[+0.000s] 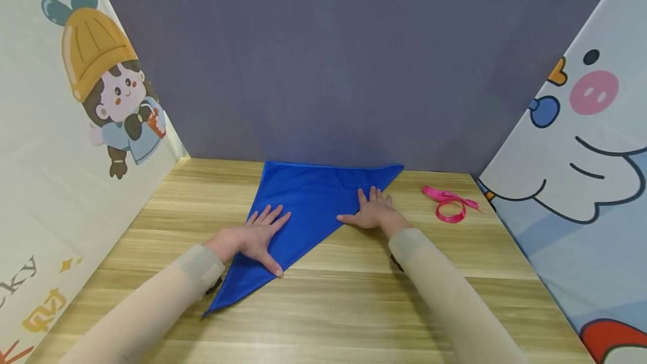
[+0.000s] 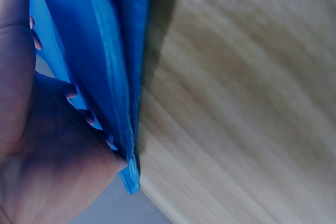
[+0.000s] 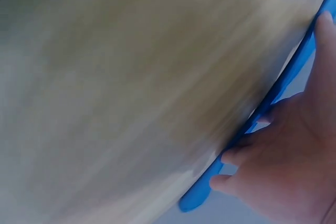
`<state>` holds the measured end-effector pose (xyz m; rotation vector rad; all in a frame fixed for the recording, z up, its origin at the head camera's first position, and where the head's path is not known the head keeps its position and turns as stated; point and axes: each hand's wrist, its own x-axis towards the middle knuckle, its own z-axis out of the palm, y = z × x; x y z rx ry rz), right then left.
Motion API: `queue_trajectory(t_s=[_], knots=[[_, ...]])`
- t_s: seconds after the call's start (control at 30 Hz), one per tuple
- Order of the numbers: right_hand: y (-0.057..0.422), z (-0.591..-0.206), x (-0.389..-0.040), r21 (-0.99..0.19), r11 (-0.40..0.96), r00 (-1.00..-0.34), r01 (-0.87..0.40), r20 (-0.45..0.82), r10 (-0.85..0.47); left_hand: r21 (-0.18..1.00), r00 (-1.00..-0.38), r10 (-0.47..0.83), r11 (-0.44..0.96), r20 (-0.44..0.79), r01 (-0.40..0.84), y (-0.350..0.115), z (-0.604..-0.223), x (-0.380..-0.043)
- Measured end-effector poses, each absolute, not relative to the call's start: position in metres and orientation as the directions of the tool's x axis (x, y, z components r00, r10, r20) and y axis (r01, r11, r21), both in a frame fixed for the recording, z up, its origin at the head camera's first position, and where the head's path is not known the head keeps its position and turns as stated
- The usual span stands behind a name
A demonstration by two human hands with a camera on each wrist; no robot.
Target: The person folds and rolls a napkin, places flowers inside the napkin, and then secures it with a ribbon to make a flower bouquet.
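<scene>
A blue cloth (image 1: 313, 195), folded into a triangle, lies on the wooden table with its long slanting edge toward me. My left hand (image 1: 255, 240) rests on its left part, fingers spread and thumb at the slanting edge. On the right, my right hand (image 1: 374, 212) touches the cloth near that same edge with spread fingers. The left wrist view shows layered hems of the cloth (image 2: 115, 66) beside the left palm (image 2: 52, 150). In the right wrist view the folded edge (image 3: 283, 82) runs under the right fingers (image 3: 236, 156).
A pink ribbon (image 1: 450, 204), partly looped, lies on the table (image 1: 343, 308) to the right of the cloth. A grey panel (image 1: 323, 60) stands along the back. Printed panels with cartoon figures flank the left (image 1: 30, 145) and right (image 1: 606, 184) sides.
</scene>
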<state>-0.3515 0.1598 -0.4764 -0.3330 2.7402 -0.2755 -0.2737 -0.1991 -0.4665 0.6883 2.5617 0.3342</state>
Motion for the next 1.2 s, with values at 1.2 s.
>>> queue_trajectory(t_s=[1.2], knots=[[0.222,-0.472,-0.376,-0.289,0.949,-0.889,-0.125,-0.392,-0.237,0.263,-0.772,0.482,0.875,-0.413,0.406,-0.153,-0.464,-0.261]])
